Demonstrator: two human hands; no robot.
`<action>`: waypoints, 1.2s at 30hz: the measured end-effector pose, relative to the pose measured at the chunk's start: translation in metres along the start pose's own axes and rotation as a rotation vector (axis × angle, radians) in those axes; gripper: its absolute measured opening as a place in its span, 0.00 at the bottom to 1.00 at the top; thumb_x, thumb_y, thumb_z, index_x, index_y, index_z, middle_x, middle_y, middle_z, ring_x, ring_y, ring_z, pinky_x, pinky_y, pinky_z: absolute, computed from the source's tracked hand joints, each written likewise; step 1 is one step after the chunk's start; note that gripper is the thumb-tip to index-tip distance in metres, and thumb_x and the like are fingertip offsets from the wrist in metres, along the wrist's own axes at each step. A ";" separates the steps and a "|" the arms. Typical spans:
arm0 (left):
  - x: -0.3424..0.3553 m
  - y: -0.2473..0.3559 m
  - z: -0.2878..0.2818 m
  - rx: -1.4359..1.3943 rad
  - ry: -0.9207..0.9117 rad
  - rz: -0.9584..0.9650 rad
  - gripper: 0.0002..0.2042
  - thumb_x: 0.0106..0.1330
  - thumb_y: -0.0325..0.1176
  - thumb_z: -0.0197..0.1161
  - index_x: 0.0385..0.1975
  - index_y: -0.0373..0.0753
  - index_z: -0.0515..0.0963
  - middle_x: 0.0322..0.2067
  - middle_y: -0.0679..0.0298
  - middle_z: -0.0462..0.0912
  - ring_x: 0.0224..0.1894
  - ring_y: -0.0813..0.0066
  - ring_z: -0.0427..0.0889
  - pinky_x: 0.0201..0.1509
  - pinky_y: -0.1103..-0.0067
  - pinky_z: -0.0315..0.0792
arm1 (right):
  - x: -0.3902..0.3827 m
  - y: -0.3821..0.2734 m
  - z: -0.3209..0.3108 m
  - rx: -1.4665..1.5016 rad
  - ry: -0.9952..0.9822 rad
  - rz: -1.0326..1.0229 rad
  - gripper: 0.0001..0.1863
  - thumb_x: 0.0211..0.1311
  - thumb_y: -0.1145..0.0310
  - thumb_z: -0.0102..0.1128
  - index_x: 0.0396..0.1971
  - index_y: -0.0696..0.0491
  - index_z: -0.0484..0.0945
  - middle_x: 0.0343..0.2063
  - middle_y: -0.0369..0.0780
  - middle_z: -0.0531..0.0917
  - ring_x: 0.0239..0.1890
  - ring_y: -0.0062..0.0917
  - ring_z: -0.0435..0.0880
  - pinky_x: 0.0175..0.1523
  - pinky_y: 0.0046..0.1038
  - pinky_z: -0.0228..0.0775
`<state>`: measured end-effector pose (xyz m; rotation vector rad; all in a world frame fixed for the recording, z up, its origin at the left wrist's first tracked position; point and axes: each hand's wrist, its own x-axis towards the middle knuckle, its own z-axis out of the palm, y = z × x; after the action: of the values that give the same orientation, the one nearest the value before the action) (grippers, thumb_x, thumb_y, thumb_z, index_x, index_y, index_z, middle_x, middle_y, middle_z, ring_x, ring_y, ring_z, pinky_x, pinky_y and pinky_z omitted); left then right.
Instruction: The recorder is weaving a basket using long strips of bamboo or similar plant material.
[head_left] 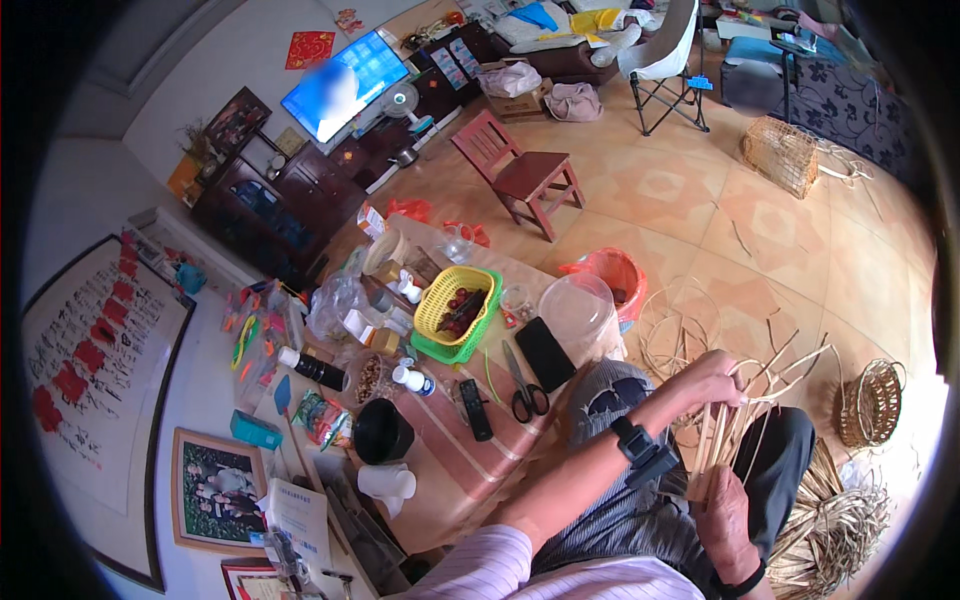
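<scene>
Over my lap stands a small pale basket (711,440) of flat woven strips, with long loose ends fanning out to the right. My left hand (712,381), a dark watch-like band on its wrist, is closed on the strips along the upper edge. Lower down, my right hand (727,515) grips the basket's near end, its fingers partly hidden. Thin loose strips (683,318) curl on the floor beyond my knees. To the right lies a large bundle of strips (835,520), with a finished-looking woven basket (871,404) behind it.
Left of my legs, a low table (450,440) carries scissors (524,386), a black phone (545,353), a remote (475,410), a yellow basket (457,303) and bottles. A red-lined bin (612,280) stands by its corner. Farther off are a wooden chair (520,175) and a wire-like basket (780,157).
</scene>
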<state>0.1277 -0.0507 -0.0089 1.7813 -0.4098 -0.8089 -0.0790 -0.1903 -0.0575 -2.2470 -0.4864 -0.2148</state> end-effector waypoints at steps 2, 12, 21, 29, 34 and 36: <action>0.011 -0.003 -0.006 -0.091 -0.015 -0.038 0.07 0.58 0.27 0.72 0.30 0.32 0.81 0.23 0.60 0.85 0.23 0.73 0.84 0.26 0.74 0.78 | 0.003 -0.002 0.001 -0.181 0.059 0.104 0.27 0.52 0.81 0.66 0.54 0.55 0.69 0.34 0.50 0.75 0.36 0.49 0.77 0.39 0.47 0.73; 0.026 -0.010 -0.049 -0.345 0.084 -0.135 0.07 0.62 0.31 0.73 0.35 0.36 0.83 0.29 0.62 0.87 0.26 0.73 0.84 0.29 0.74 0.76 | 0.036 -0.014 -0.039 -0.477 0.359 -0.070 0.20 0.44 0.76 0.64 0.42 0.56 0.79 0.36 0.42 0.74 0.41 0.42 0.78 0.42 0.42 0.75; 0.045 -0.025 -0.069 -0.423 0.048 -0.174 0.08 0.63 0.30 0.73 0.36 0.34 0.84 0.30 0.59 0.88 0.27 0.70 0.86 0.31 0.71 0.81 | 0.045 -0.022 -0.045 -0.441 0.421 -0.080 0.17 0.51 0.84 0.65 0.42 0.58 0.79 0.34 0.42 0.76 0.35 0.39 0.78 0.37 0.38 0.72; 0.051 -0.036 -0.072 -0.573 0.156 -0.162 0.06 0.62 0.26 0.73 0.34 0.31 0.85 0.30 0.56 0.88 0.30 0.67 0.88 0.35 0.68 0.84 | 0.052 -0.008 -0.037 -0.362 0.573 0.092 0.17 0.50 0.87 0.62 0.40 0.56 0.77 0.31 0.44 0.76 0.34 0.40 0.77 0.39 0.39 0.72; 0.034 -0.021 -0.059 -0.482 0.170 -0.086 0.07 0.61 0.26 0.73 0.36 0.31 0.84 0.30 0.57 0.88 0.31 0.68 0.88 0.35 0.70 0.84 | 0.042 -0.009 -0.034 -0.392 0.546 0.109 0.17 0.50 0.88 0.61 0.40 0.56 0.76 0.31 0.43 0.76 0.32 0.40 0.77 0.38 0.39 0.72; 0.026 -0.011 -0.055 -0.474 0.166 -0.070 0.08 0.61 0.27 0.73 0.36 0.31 0.83 0.30 0.57 0.88 0.30 0.68 0.88 0.36 0.70 0.83 | 0.037 -0.010 -0.034 -0.365 0.558 0.122 0.17 0.50 0.89 0.60 0.40 0.56 0.76 0.30 0.43 0.75 0.31 0.40 0.76 0.38 0.39 0.71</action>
<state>0.1830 -0.0247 -0.0175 1.4084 -0.0374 -0.7283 -0.0498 -0.1996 -0.0168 -2.4136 -0.0071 -0.8963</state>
